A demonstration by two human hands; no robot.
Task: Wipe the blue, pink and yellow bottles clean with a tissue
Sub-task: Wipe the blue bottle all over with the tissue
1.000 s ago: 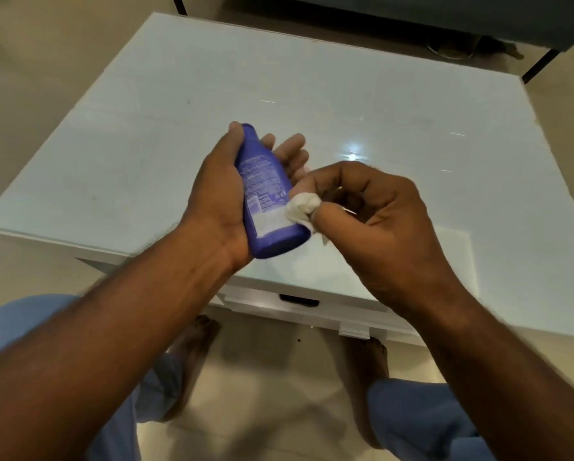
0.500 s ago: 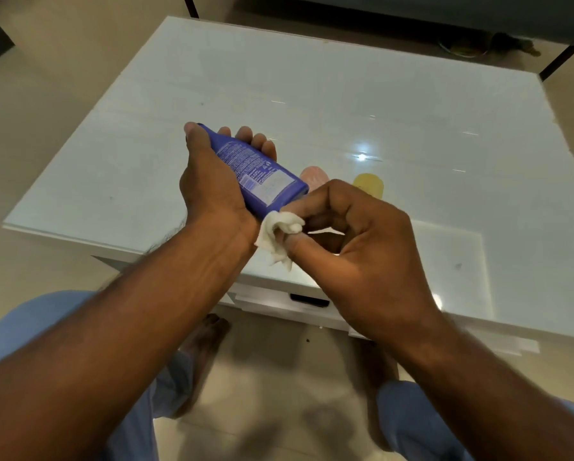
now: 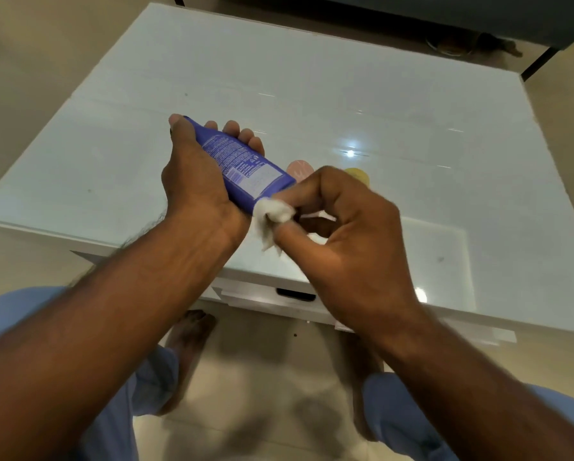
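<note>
My left hand [image 3: 196, 181] grips the blue bottle [image 3: 242, 168], held tilted above the table with its printed label facing up and its base toward my right hand. My right hand [image 3: 345, 227] pinches a crumpled white tissue [image 3: 270, 216] between thumb and fingers, pressed against the bottle's lower end. Behind my right hand, the top of the pink bottle [image 3: 299, 169] and the yellow bottle [image 3: 357, 174] stand on the table, mostly hidden by my knuckles.
The white glossy table [image 3: 312, 94] fills the view, with a drawer handle [image 3: 295, 294] at its near edge. My knees in blue trousers and bare feet are below. Dark furniture stands beyond the far edge.
My left hand has tipped the blue bottle from nearly upright to slanted, label up. The tissue has slid from the bottle's side down to its lower end. The pink and yellow bottles have come into sight.
</note>
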